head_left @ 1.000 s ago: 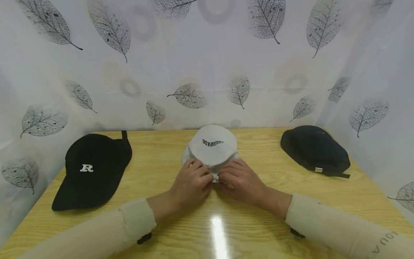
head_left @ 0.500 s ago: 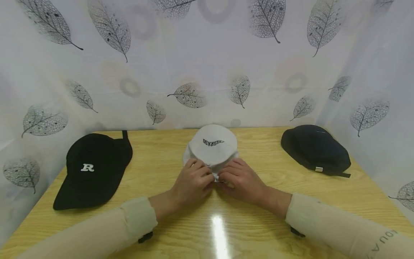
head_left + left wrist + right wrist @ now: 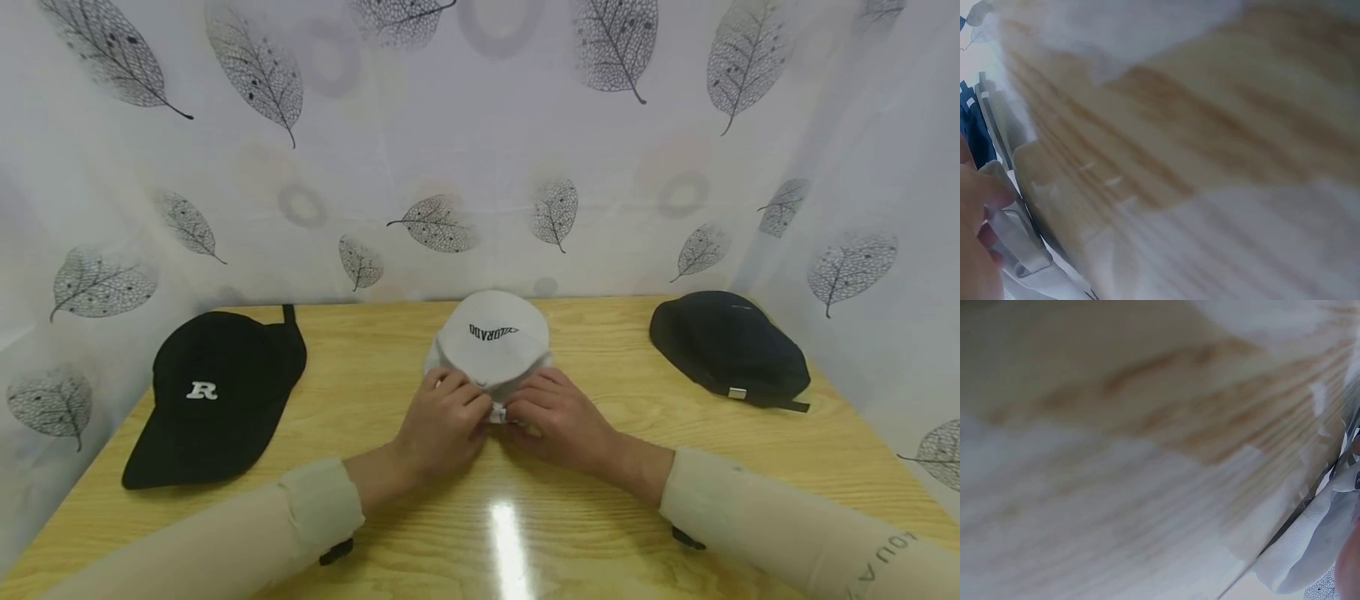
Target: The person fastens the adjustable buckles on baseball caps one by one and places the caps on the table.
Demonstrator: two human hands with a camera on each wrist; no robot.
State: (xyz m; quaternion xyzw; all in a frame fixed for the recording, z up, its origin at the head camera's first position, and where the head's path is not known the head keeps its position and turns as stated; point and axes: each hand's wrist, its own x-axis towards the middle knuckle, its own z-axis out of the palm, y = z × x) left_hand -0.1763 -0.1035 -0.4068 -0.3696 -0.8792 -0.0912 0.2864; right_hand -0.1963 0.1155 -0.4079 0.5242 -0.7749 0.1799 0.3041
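Note:
A white cap (image 3: 492, 321) with dark COLORADO lettering, seen upside down from here, sits at the middle back of the table. My left hand (image 3: 447, 417) pinches the left part of the near strap (image 3: 498, 413) with curled fingers. From the other side, my right hand (image 3: 564, 421) grips the strap's right part. The left wrist view catches the white strap (image 3: 1019, 234) between fingers (image 3: 994, 190). At the right edge of the right wrist view are the cap's white cloth (image 3: 1297, 550) and part of my hand. The fingers hide most of the strap's fastening.
On the left of the wooden table (image 3: 585, 533) lies a black cap (image 3: 225, 358) with a white R. A second dark cap (image 3: 727, 346), with a small metal buckle, rests on the right. Behind stands a leaf-patterned curtain (image 3: 480, 150).
Both hands stay at the cap's strap. The left fingers shift slightly leftward, and a bit more of the white strap shows between the hands. The caps stay in place.

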